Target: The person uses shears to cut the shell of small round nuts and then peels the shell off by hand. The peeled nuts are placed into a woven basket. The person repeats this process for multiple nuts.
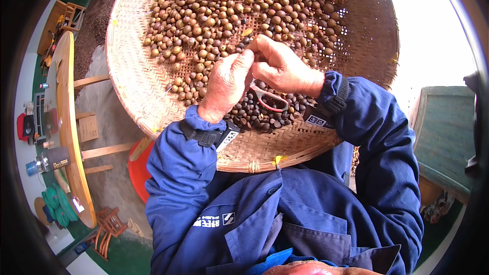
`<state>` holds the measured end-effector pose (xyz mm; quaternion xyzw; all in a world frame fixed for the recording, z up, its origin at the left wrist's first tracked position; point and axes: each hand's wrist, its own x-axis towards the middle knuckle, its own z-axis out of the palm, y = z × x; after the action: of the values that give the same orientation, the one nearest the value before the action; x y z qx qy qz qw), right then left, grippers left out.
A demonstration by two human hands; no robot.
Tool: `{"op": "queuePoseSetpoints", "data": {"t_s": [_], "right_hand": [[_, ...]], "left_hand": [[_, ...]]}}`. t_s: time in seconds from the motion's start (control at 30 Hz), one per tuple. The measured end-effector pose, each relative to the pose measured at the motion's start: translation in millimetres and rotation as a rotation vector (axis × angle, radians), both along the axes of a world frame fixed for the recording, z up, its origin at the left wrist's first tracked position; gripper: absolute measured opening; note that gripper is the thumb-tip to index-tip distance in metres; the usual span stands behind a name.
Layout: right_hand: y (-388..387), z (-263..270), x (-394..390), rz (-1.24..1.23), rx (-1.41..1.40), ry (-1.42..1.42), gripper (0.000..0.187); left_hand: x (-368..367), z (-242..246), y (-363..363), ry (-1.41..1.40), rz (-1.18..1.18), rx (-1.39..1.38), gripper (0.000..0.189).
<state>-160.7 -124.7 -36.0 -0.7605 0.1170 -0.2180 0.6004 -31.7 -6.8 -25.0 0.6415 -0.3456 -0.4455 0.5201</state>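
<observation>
My left hand (pixel 229 82) and my right hand (pixel 280 65) meet above a large round woven bamboo basket (pixel 153 95). Their fingertips are pinched together; whatever lies between them is hidden. Many round brown nuts or fruits (pixel 191 26) spread over the basket's far part. Below my wrists lies a heap of smaller dark seeds (pixel 263 122). A pair of scissors with grey and red handles (pixel 273 101) rests on this heap, its blades hidden under my hands. A small yellow leaf (pixel 247 32) lies just past my fingers.
The basket's near rim touches my lap. At the left stand a long wooden table (pixel 70 103) with a bottle (pixel 34 166) and green cloth (pixel 59 202), a red basin (pixel 140 172) and a small wooden chair (pixel 110 223). A green wooden panel (pixel 443 133) stands at the right.
</observation>
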Motion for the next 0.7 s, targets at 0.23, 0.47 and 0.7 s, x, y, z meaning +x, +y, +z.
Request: {"op": "queuePoseSetpoints", "data": {"t_s": [0.23, 0.47, 0.7], "right_hand": [[9, 6, -2, -0.066, 0.023, 0.022, 0.017], [10, 19, -2, 0.022, 0.715, 0.038, 0.013], [-1, 19, -5, 0.07, 0.627, 0.06, 0.012]], "left_hand": [[-11, -3, 5, 0.011, 0.052, -0.069, 0.04], [4, 6, 2, 0.662, -0.044, 0.032, 0.041], [9, 1, 0, 0.91, -0.112, 0.053, 0.038]]}}
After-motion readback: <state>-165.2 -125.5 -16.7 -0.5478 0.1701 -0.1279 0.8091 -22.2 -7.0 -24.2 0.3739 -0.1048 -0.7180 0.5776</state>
